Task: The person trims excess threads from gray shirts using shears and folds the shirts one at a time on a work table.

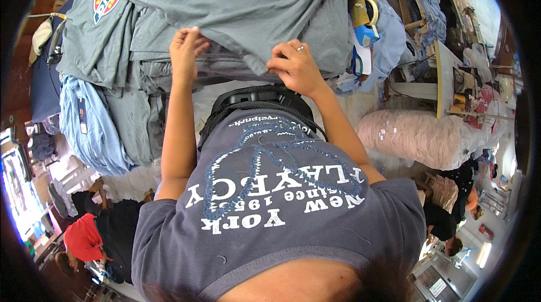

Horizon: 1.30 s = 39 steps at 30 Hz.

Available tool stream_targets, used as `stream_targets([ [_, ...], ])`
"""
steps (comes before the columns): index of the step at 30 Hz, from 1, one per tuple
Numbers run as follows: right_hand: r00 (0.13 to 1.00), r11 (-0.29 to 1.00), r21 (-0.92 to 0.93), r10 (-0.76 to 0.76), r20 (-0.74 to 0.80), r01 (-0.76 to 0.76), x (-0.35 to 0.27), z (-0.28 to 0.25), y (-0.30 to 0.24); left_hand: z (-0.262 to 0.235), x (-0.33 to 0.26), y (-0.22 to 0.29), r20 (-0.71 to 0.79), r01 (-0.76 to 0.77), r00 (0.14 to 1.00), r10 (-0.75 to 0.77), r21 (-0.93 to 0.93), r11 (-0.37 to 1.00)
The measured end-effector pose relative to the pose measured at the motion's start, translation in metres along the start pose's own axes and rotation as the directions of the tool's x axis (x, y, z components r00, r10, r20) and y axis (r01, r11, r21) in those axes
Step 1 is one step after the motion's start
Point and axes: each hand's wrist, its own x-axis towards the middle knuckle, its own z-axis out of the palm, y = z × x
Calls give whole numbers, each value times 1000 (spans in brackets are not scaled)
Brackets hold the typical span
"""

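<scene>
Pale workshop floor (350, 103), clothing pile (151, 43), grey garment (242, 3) in right hand (297, 68).

Blue tape dispenser (367, 35), pinkish bundle (414, 137), person in red (83, 236)

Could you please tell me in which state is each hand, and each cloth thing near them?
Top grey garment: spread out, lower edge pinched at right.
Left hand: half curled at that garment's edge; grip unclear.
Right hand: pinching that edge.
Grey pile: layered underneath.
Grey emblem garment: laid down, emblem facing up.
Light blue garment: draped, tag attached.
</scene>
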Motion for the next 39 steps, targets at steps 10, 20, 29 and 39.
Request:
stream_targets([
  [10,625,772,240,623,-471,-588,-72,-44,74,9,-35,-22,95,248,966,-240,-87,965],
  [20,607,556,-244,737,-299,-795,-128,-32,138,20,-16,16,240,156,966,-99,-234,960],
  [29,282,238,577,959,-14,-781,-143,-70,96,8,-40,-29,364,118,843,-396,594,796],
  [39,749,482,757,662,15,-441,-41,-28,-5,40,-38,-11,494,26,865,-86,127,992],
])
